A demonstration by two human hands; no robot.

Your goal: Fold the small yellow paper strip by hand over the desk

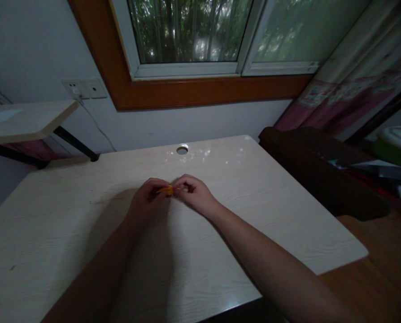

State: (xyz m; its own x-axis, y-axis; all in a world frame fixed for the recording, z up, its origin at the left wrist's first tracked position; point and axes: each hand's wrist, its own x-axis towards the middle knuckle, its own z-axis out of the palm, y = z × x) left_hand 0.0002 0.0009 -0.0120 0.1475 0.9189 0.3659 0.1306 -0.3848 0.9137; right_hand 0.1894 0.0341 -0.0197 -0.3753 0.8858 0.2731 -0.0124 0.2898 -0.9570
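Yellow-orange small object with a thin pointed end (pixel 170 190), pinched between both hands over the middle of a pale wood-grained table with rounded corners (pixel 261 193); exact form too small to tell, likewise any contact with the tabletop. On its left side, bare left hand (pixel 145 199), closed around the pointed end between thumb and fingers. On its right side, bare right hand (pixel 197 193), pinching with thumb and forefinger, just beside the left fingertips. Beyond the hands, near the far table edge, round cable hole (pixel 182 150). At far left, pale wooden shelf (pixel 28 123) on black legs, below white wall sockets (pixel 83 89) with a thin pale cord (pixel 98 127). At the far side, white-framed sliding window (pixel 187 69) within reddish-brown wooden trim (pixel 203 93). At right, dark brown wooden furniture (pixel 321 184) beneath a white-and-pink patterned curtain (pixel 342 85).
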